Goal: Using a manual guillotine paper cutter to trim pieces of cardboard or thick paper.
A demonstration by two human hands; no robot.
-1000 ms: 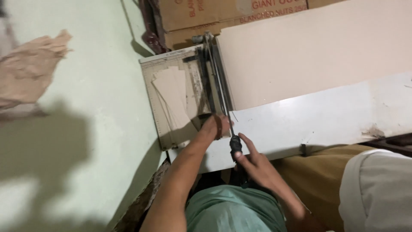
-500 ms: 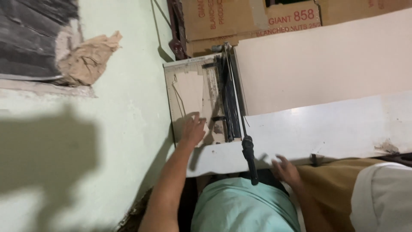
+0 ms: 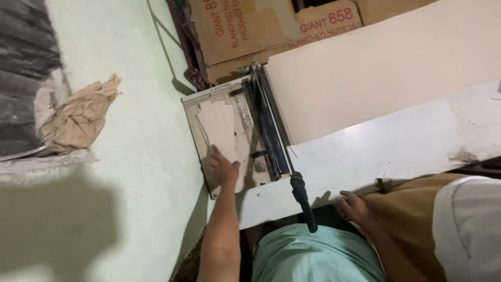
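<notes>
A guillotine paper cutter (image 3: 261,130) sits on the left end of a white table (image 3: 396,146). Its black-gripped lever handle (image 3: 302,201) lies down and sticks out past the table's near edge. My left hand (image 3: 222,168) lies flat, fingers spread, on a pile of beige cut card pieces (image 3: 222,125) on the cutter's board. My right hand (image 3: 355,206) rests at the table's near edge, right of the handle and off it, holding nothing. A large beige sheet (image 3: 381,68) lies to the right of the blade.
Printed cardboard boxes (image 3: 261,31) stand behind the cutter. Crumpled brown paper (image 3: 78,117) lies on the pale green surface (image 3: 141,156) at the left. Brown cloth (image 3: 402,230) and a white rounded thing (image 3: 464,230) sit at the lower right. My teal shirt (image 3: 313,258) is below.
My right hand let go of the lever handle and moved right to the table's edge. My left hand shifted left from beside the blade onto the cut pieces.
</notes>
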